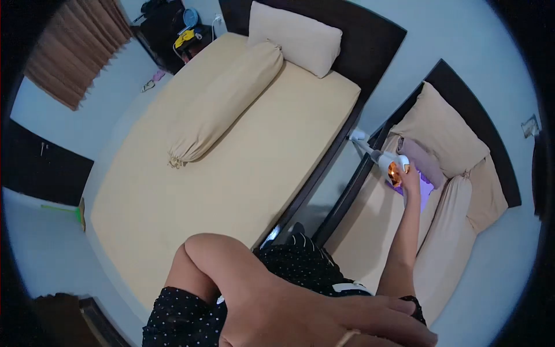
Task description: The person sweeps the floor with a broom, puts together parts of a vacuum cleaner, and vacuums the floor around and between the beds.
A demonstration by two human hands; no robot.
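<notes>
Right hand: fingers closed round the handle of a white-and-orange handheld vacuum, at the end of an outstretched arm. The vacuum's tube runs forward and left from this hand to a white head, near the gap between the two beds. Contact between head and bed frame: cannot tell.

Left hand: well back from the right hand, close to the camera, reaching across the body. Fingers extended, some spacing visible between them; lower part cut off by the view edge. Palm side hidden, so cannot tell whether it touches anything. A thin band shows on a finger.

Under and just beside the right hand: a purple cloth on the smaller bed. Just beyond the hand, a mauve pillow; farther on, a beige pillow leans towards the dark headboard. To the right of the hand, a pale bolster lies lengthwise.

Well to the left of the right hand: the larger bed, cream-covered, bearing a beige bolster and, at its head, a pale pillow.
</notes>
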